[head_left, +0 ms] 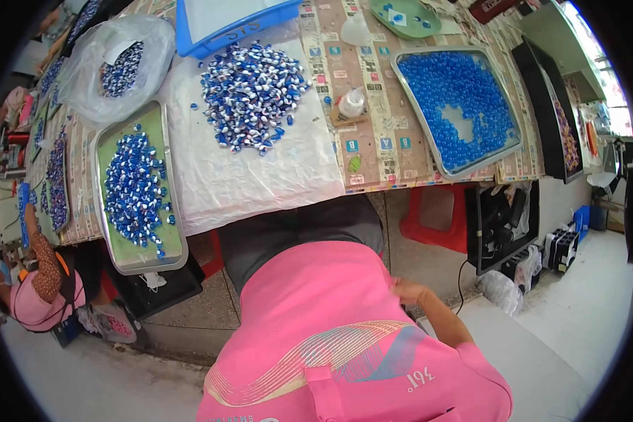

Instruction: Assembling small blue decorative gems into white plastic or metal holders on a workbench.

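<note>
My right hand [409, 290] is at the side of my pink shirt [316, 288], below the table edge, its fingers closed on the fabric near the hem. My left hand does not show. In front of me, a pile of blue and white beads [253, 95] lies on a white sheet [260, 183]. To its left, a metal tray with a green lining [144, 261] holds more blue and white beads. At the right, another metal tray [464, 171] is filled with clear blue beads [450, 84].
A blue plastic tray [190, 42] and a bead-filled plastic bag [155, 42] stand behind the pile. Nearby are a small clear jar [353, 103] and a green dish [429, 27]. Red stools [436, 218] and a black crate [503, 228] sit below. Another person [39, 295] works at left.
</note>
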`<state>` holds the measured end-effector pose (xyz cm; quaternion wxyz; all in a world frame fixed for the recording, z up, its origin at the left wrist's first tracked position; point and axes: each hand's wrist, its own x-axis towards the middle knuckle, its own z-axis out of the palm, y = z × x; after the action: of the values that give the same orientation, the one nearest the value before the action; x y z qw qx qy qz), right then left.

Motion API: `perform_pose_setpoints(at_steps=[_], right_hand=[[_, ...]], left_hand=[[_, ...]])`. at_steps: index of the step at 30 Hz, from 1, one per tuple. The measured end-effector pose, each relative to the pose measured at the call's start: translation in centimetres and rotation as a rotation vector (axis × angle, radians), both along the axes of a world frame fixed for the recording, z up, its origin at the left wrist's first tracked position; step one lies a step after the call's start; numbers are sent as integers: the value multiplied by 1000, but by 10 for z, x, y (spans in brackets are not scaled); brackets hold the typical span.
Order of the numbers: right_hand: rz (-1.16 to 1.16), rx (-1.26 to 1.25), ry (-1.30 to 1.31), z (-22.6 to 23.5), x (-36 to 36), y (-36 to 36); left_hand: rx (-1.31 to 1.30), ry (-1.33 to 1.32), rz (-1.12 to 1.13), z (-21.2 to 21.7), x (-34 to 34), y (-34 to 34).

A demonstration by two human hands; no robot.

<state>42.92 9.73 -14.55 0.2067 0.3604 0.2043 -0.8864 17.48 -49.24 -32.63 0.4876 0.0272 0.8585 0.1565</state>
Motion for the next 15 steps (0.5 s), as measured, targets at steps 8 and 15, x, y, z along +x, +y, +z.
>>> perform_pose_setpoints(at_steps=[8, 15], right_hand=[[1005, 660, 207, -28, -81, 115], [1538, 1309, 208, 58, -147, 101]], left_hand=[[403, -512, -102, 176, -146, 204], [-262, -86, -1378, 198, -202, 296]])
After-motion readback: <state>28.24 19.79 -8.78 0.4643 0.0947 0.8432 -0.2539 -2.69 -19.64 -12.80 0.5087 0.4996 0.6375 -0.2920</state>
